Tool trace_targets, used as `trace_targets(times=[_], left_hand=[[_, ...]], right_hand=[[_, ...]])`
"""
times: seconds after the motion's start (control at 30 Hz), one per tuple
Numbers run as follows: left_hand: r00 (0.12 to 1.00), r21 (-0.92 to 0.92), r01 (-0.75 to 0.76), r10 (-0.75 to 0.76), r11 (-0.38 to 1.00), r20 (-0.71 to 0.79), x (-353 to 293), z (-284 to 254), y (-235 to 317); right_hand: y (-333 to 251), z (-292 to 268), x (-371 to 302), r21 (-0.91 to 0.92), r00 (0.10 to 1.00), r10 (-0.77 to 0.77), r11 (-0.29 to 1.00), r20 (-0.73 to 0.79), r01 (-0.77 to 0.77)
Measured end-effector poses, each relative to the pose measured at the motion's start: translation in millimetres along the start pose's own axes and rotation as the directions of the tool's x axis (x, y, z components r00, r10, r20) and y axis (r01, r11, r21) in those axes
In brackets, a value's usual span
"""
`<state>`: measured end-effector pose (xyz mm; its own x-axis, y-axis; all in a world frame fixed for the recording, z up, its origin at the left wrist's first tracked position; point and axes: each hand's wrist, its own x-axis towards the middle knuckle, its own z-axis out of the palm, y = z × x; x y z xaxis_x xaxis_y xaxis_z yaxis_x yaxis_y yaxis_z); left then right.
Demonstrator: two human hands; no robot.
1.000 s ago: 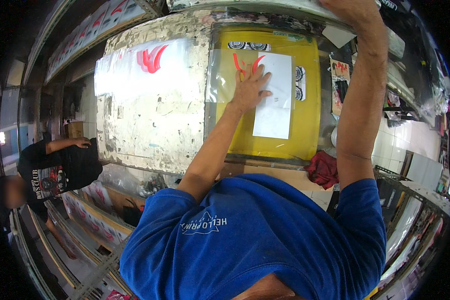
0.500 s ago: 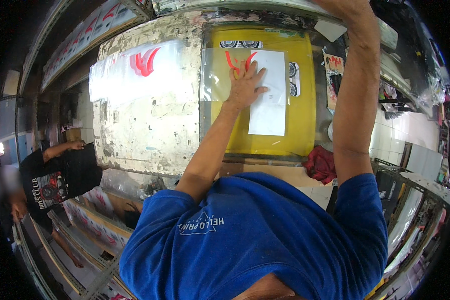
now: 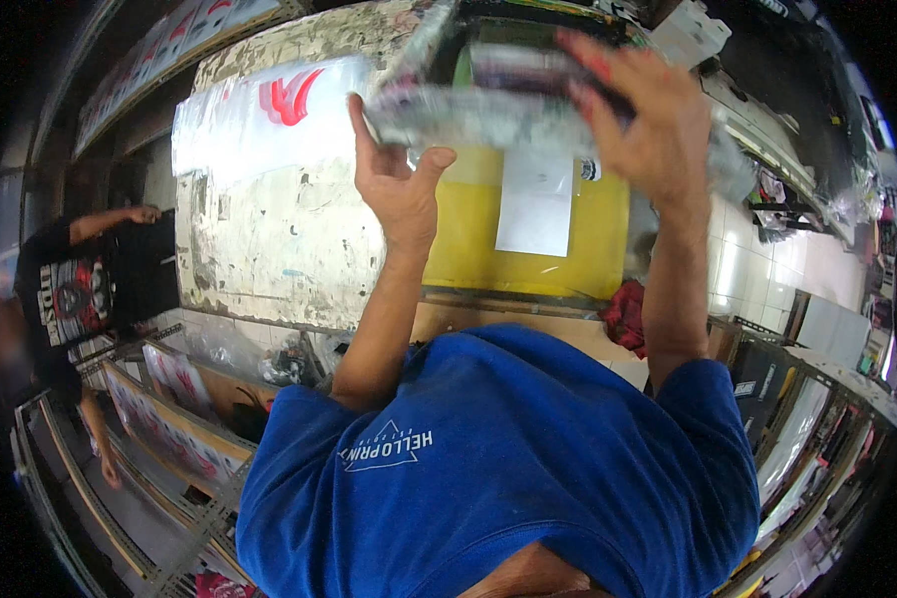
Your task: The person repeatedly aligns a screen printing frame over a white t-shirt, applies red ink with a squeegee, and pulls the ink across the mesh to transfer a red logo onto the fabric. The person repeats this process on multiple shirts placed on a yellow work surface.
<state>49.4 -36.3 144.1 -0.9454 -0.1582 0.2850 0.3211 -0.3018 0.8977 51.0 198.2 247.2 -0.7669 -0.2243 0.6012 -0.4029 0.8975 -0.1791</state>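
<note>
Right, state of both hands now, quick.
Left hand: thumb and forefinger spread at the frame's left corner; whether it grips can't be told.
Right hand: blurred, fingers over the frame's right part; whether it holds anything can't be told.

Stained table point(image 3: 299, 239) and racked prints point(image 3: 181, 50) show a workshop.

Blurry frame point(image 3: 508, 112) and right hand point(image 3: 658, 125)

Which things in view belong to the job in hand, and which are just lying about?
Likely in use:
- paint-stained screen frame, motion-blurred
- yellow board
- white paper sheet
- clear sheets with red print

Seemingly just lying about:
- dark red cloth
- crumpled clear plastic
</note>
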Motion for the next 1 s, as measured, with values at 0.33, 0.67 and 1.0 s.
trace_targets(times=[0.33, 0.67, 1.0], left_hand=[[0.985, 0.725, -0.117, -0.015, 0.679, 0.173, -102.3, -104.1, -96.6], [0.976, 0.875, -0.189, -0.012, 0.446, 0.217, -105.3, -104.8, -86.6], [0.979, 0.86, -0.135, -0.066, 0.493, 0.191, -106.5, -103.6, -81.9]], right_hand=[[-5.6, 94.4, -127.0, 0.07, 0.899, 0.151, 0.978, 0.412, -0.196], [60.5, 168.4, -100.8, -0.102, 0.919, 0.216, 0.976, 0.33, -0.193], [188.3, 236.1, 2.8, -0.126, 0.982, 0.08, 0.99, 0.173, -0.059]])
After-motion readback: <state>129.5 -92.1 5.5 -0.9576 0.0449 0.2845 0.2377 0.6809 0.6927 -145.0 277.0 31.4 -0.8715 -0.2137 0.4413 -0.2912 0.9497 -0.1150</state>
